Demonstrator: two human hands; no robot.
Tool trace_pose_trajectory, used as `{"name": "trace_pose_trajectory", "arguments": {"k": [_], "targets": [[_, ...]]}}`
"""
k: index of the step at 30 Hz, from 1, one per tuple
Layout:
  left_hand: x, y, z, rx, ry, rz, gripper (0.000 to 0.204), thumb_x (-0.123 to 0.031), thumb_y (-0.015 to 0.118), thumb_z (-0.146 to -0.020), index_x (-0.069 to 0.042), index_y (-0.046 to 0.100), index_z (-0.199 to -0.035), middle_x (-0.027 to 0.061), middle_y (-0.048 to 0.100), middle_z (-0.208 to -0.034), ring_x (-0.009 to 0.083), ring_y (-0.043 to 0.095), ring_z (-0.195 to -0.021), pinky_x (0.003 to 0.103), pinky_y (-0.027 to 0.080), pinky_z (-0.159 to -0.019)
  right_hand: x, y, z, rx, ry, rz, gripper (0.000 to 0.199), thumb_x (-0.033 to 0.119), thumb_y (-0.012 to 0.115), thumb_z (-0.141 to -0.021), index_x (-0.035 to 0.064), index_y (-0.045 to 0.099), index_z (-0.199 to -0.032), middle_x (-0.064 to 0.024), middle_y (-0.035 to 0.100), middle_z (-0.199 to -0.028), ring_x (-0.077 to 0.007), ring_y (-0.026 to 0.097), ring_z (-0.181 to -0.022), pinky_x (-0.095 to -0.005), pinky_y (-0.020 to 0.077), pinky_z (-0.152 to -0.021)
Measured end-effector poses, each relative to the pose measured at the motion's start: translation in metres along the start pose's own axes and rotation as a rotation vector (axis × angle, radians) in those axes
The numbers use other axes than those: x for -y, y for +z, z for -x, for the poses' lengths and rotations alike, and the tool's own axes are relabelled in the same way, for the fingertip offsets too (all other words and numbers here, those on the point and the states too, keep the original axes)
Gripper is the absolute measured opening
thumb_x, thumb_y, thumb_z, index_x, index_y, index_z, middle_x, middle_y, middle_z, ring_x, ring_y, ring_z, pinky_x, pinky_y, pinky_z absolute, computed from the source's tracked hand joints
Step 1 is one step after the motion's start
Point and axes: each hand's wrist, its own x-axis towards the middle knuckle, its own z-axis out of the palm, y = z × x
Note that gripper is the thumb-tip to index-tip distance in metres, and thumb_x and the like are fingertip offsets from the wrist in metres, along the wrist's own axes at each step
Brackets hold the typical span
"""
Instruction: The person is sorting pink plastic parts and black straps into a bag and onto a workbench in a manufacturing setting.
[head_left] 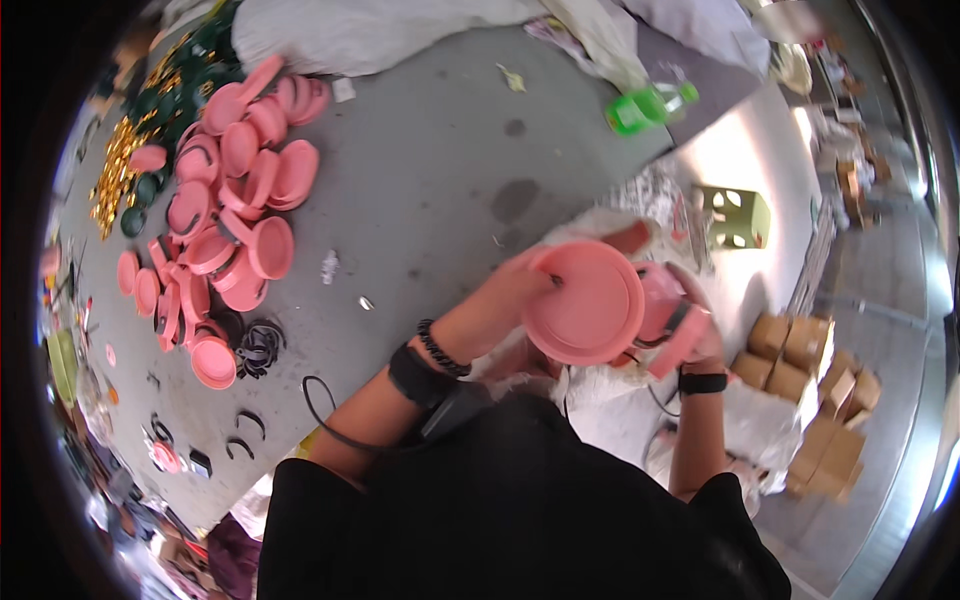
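My left hand point(505, 305) is closed on the edge of a pink round plastic dish point(588, 302), its shallow inner face turned up. My right hand point(708, 335) grips a pink plastic piece point(660, 300) with a dark curved strip across it; part of this piece is hidden behind the dish. Both hands are close together in front of my body, by the table's near right edge. Similar pink pieces lie in a loose pile point(215, 220) at the left of the grey table point(430, 150), several with dark strips.
Gold pieces point(120, 165) and dark green parts point(180, 90) lie behind the pink pile. A bundle of dark straps point(262, 345) rests near it. A green bottle point(640, 108) lies at the far right, a green stool point(735, 218) and cardboard boxes point(800, 345) beyond the table.
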Motion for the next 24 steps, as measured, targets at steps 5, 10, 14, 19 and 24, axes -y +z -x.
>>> {"name": "trace_pose_trajectory", "arguments": {"k": [5, 10, 14, 19, 24], "targets": [[0.154, -0.031, -0.045, -0.056, -0.009, -0.931, 0.043, -0.011, 0.051, -0.076, 0.002, 0.043, -0.116, 0.0139, 0.055, -0.104, 0.0195, 0.054, -0.095, 0.03, 0.043, -0.082, -0.128, -0.075, 0.063, -0.355, 0.302, 0.221, 0.064, 0.025, 0.061, -0.076, -0.0039, 0.034, -0.126, -0.0174, 0.045, -0.122, -0.024, 0.046, -0.111, -0.0316, 0.0375, -0.092], [0.169, -0.036, -0.041, -0.224, -0.012, -1.217, 0.045, -0.011, 0.056, -0.072, 0.001, 0.043, -0.113, 0.0207, 0.054, -0.102, 0.0287, 0.054, -0.098, 0.034, 0.042, -0.083, -0.143, -0.096, 0.095, -0.63, 0.046, 0.992, 0.061, 0.033, 0.059, -0.077, -0.0008, 0.039, -0.124, -0.0194, 0.048, -0.111, -0.0337, 0.045, -0.105, -0.0385, 0.0346, -0.091], [0.161, -0.029, -0.023, -0.37, 0.192, -1.484, 0.05, -0.009, 0.057, -0.071, -0.001, 0.04, -0.117, 0.0183, 0.053, -0.104, 0.0289, 0.054, -0.092, 0.034, 0.043, -0.081, -0.112, -0.124, 0.106, -0.726, 0.192, 1.328, 0.062, 0.035, 0.062, -0.074, 0.0023, 0.041, -0.123, -0.0183, 0.049, -0.107, -0.0357, 0.045, -0.101, -0.0418, 0.0357, -0.087], [0.146, -0.009, 0.009, -0.474, 0.125, -1.424, 0.055, -0.009, 0.056, -0.072, -0.002, 0.037, -0.123, 0.0175, 0.051, -0.108, 0.0249, 0.057, -0.085, 0.032, 0.046, -0.076, -0.096, -0.167, 0.118, -0.493, -0.144, 1.502, 0.064, 0.031, 0.066, -0.071, 0.0043, 0.041, -0.123, -0.0186, 0.051, -0.108, -0.0365, 0.047, -0.1, -0.0439, 0.0383, -0.085], [0.134, 0.018, 0.063, -0.511, 0.254, -1.374, 0.046, -0.006, 0.053, -0.076, -0.001, 0.041, -0.12, 0.0149, 0.054, -0.106, 0.0195, 0.054, -0.097, 0.03, 0.042, -0.085, -0.029, -0.161, 0.107, -0.468, -0.108, 1.124, 0.046, 0.015, 0.058, -0.077, 0.0037, 0.046, -0.119, -0.0151, 0.055, -0.105, -0.0222, 0.054, -0.09, -0.0321, 0.0424, -0.078]]}}
